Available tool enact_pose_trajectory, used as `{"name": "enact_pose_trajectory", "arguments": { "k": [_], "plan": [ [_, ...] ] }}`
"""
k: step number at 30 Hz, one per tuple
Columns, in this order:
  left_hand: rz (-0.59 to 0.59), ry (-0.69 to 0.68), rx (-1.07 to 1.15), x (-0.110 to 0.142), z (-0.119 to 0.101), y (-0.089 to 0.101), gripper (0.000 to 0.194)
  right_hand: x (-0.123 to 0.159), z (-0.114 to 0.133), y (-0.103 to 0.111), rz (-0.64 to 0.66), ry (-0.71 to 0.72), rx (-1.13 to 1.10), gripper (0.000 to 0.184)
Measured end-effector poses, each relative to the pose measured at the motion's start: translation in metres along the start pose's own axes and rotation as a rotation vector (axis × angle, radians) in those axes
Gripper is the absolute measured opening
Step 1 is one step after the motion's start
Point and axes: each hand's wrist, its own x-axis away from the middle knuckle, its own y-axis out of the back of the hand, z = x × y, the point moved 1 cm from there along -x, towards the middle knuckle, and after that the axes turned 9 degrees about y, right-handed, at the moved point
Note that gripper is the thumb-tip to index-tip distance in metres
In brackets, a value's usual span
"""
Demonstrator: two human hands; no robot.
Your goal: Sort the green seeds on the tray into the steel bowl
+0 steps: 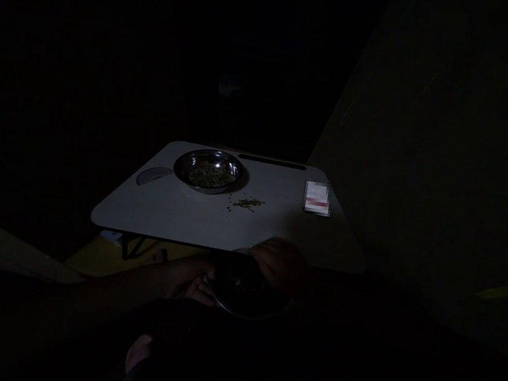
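Observation:
In the dim light my left hand point(200, 285) grips the left rim of a metal bowl point(240, 289), held tilted just in front of the table's near edge. My right hand point(279, 260) lies over the bowl's far right rim, its fingers curled down across it. Deep shadow hides the bowl's contents and much of my right hand. Beyond them, a second shiny metal bowl point(208, 164) stands on the white table and holds small greenish grains point(211, 177). A loose scatter of similar grains point(248, 203) lies on the tabletop beside that bowl.
The low white folding table point(160, 215) has a dark slot point(272, 162) along its far edge. A pixelated pale packet-like thing point(318, 198) lies at its right side. A wall point(430, 146) rises to the right. A yellowish surface point(98, 254) shows underneath; the surroundings are almost black.

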Motion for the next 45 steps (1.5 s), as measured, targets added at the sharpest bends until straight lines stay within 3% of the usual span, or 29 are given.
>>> {"name": "enact_pose_trajectory", "arguments": {
  "k": [7, 11, 16, 22, 32, 45],
  "plan": [
    [0.018, -0.025, -0.027, -0.004, 0.001, 0.002, 0.016, 0.001, -0.001, 0.006, -0.019, -0.011, -0.013, 0.029],
    [0.013, -0.013, -0.022, -0.004, 0.002, 0.003, 0.015, 0.001, -0.017, 0.005, -0.081, -0.137, 0.060, 0.029],
    [0.011, -0.006, 0.008, -0.004, 0.003, 0.002, 0.011, -0.001, -0.045, -0.001, -0.042, -0.295, 0.190, 0.027],
    [0.009, -0.009, 0.010, -0.001, 0.002, -0.001, 0.012, -0.008, -0.065, -0.005, -0.030, -0.375, 0.255, 0.027],
    [0.025, 0.028, 0.024, 0.000, 0.001, 0.000, 0.012, -0.019, -0.067, -0.004, -0.001, -0.395, 0.269, 0.028],
    [0.037, -0.010, -0.024, -0.001, 0.001, 0.000, 0.012, -0.031, -0.064, -0.012, -0.074, -0.311, 0.275, 0.027]
  ]
}}
